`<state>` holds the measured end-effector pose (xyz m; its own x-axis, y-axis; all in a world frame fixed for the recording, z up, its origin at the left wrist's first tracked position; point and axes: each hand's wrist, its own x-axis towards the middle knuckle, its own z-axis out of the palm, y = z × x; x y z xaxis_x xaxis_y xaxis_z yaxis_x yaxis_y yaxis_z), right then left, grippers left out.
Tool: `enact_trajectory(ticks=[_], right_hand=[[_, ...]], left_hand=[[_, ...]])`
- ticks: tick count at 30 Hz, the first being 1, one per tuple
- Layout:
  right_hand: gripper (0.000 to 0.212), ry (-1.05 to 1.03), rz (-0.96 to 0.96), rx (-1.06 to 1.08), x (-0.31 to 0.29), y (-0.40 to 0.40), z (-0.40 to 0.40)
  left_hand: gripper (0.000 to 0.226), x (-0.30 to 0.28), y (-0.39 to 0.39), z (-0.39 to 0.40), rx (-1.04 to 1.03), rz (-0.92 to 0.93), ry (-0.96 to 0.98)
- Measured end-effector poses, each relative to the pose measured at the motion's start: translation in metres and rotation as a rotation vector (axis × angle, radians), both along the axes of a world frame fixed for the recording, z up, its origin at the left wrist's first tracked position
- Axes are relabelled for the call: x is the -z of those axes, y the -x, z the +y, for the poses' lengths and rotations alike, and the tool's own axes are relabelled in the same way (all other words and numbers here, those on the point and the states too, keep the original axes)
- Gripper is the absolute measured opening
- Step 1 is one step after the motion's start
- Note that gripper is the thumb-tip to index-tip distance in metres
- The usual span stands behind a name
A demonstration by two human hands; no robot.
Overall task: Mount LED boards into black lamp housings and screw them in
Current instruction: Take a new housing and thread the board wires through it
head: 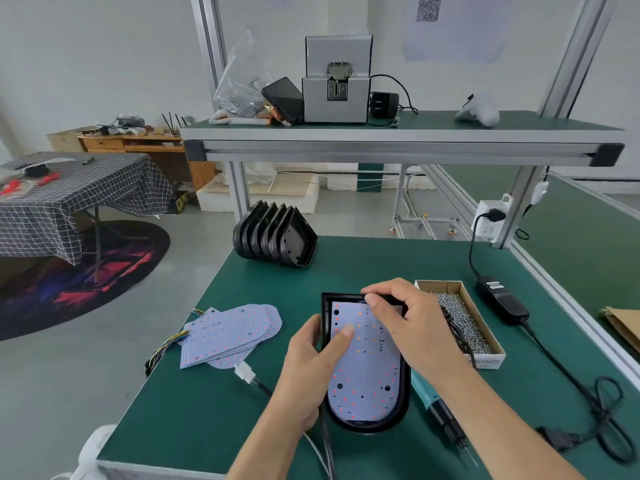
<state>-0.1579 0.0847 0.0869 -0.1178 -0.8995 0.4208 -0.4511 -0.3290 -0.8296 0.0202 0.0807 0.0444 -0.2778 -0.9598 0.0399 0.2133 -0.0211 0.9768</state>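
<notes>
Low in the middle of the frame, a black housing [367,422] lies on the green bench [214,403] with one LED board [363,372] dropped inside it. The left hand [308,372] grips the housing's left wall, thumb pressed flat on the board. The right hand [412,323] has its fingertips curled at the top edge, pinching something I cannot make out, probably the wiring. This looks like the seating step; next comes a screw from the one cardboard box of screws [462,318] at right, driven with the single electric screwdriver [440,410] beside the housing. A fanned pile of several spare boards [232,334] lies left. About six empty housings [277,235] are stacked above.
</notes>
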Motion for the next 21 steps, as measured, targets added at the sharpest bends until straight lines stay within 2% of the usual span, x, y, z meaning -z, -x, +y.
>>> enact_trajectory(ticks=[5, 10, 12, 14, 17, 21], right_hand=[[0.012, -0.085, -0.064, -0.083, -0.003, 0.007, -0.004], [0.014, -0.086, -0.089, -0.051, -0.003, 0.015, -0.009], [0.017, -0.12, -0.271, -0.016, -0.001, 0.017, -0.01], [0.014, -0.188, -0.522, -0.007, -0.003, 0.018, -0.009], [0.024, -0.25, -0.717, -0.058, -0.006, 0.02, -0.005], [0.021, -0.259, -0.764, -0.114, -0.008, 0.016, -0.004]], left_hand=[[0.022, -0.003, 0.0, 0.001, -0.04, 0.011, -0.033], [0.04, -0.004, -0.002, 0.002, 0.073, 0.071, -0.118], [0.059, -0.004, -0.001, 0.002, 0.111, 0.148, -0.194], [0.066, -0.002, -0.001, 0.0, 0.082, 0.253, -0.258], [0.054, 0.002, -0.003, -0.003, 0.081, 0.306, -0.272], [0.031, -0.006, 0.001, -0.009, 0.288, 0.183, -0.297]])
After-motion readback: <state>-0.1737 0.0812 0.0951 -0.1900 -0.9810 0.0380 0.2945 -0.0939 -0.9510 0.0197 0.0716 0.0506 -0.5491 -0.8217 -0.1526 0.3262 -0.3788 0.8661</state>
